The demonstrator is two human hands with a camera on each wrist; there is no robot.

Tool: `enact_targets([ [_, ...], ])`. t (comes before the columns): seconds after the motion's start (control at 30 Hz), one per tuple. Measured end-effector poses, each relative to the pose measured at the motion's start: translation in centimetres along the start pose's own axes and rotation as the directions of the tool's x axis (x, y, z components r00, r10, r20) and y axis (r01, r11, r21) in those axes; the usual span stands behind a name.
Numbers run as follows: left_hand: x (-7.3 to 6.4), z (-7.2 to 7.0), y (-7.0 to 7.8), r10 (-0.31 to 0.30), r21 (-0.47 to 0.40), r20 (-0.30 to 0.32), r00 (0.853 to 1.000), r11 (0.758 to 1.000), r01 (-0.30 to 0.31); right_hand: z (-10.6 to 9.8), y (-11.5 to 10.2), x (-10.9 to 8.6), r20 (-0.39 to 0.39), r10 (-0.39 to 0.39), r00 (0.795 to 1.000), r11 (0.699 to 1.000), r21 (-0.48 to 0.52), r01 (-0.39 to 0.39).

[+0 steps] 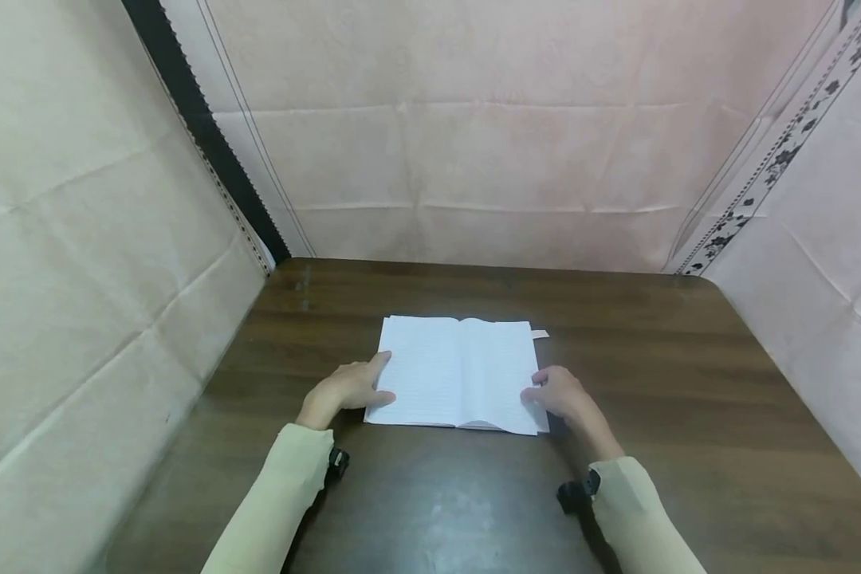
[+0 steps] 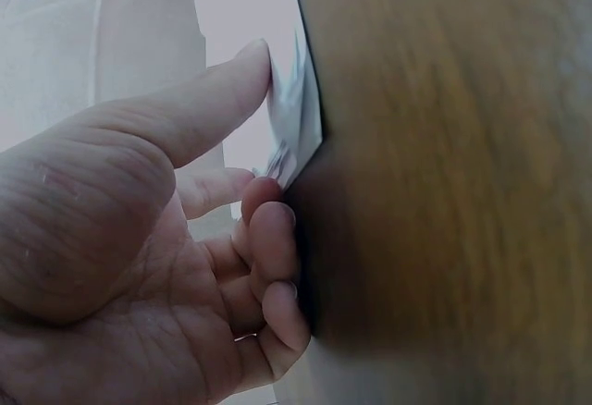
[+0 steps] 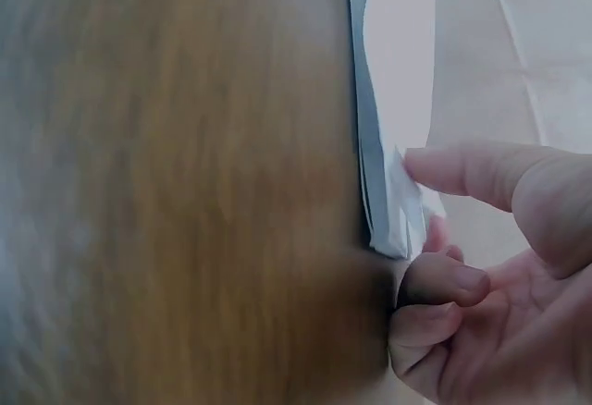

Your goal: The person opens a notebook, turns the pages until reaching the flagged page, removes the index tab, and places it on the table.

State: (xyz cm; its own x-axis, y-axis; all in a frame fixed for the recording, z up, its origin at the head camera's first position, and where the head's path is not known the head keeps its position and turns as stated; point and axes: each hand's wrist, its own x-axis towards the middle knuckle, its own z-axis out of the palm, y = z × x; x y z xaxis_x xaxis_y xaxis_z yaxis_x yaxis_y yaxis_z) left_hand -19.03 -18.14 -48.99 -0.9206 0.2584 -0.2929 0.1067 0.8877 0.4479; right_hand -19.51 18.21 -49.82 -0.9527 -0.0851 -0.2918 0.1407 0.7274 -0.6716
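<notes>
An open notebook (image 1: 425, 371) with faintly lined white pages lies on the brown table, its spine running away from me. At its left edge my left hand (image 1: 350, 387) holds on, thumb over the page and the other fingers bent beside the edge in the left wrist view. My right hand (image 1: 564, 394) pinches the right-hand edge near its lower corner. In the right wrist view the thumb (image 3: 462, 169) presses on the top page, while the fingers curl at the side of the page stack (image 3: 398, 63). The pages bulge slightly near the spine.
A small white tab (image 1: 540, 334) sticks out past the notebook's upper right side. The wood-grain table (image 1: 445, 494) has pale cloth (image 1: 473, 159) hanging behind it and on both sides. Dark wrist straps with devices (image 1: 577, 493) sit at both sleeve cuffs.
</notes>
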Motion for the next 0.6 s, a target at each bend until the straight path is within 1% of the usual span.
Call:
enact_targets([
  [0.23,0.0,0.0,-0.1,0.001,0.007,0.001,1.000,1.000,-0.001,0.1,-0.9,0.3,-0.006,0.004,1.000,0.993,0.114,-0.003],
  [0.37,0.1,0.2,-0.2,0.004,0.015,0.001,1.000,1.000,-0.004,-0.1,-1.7,0.3,0.001,-0.019,1.000,0.986,0.167,0.019],
  [0.5,0.1,0.3,-0.4,0.006,0.019,-0.003,1.000,1.000,-0.006,-0.7,-3.0,0.0,0.007,-0.046,0.999,0.976,0.211,0.043],
  [0.6,0.1,0.3,-0.3,0.007,0.021,-0.005,1.000,1.000,-0.007,-1.1,-4.0,0.1,0.026,-0.063,0.998,0.969,0.241,0.055],
])
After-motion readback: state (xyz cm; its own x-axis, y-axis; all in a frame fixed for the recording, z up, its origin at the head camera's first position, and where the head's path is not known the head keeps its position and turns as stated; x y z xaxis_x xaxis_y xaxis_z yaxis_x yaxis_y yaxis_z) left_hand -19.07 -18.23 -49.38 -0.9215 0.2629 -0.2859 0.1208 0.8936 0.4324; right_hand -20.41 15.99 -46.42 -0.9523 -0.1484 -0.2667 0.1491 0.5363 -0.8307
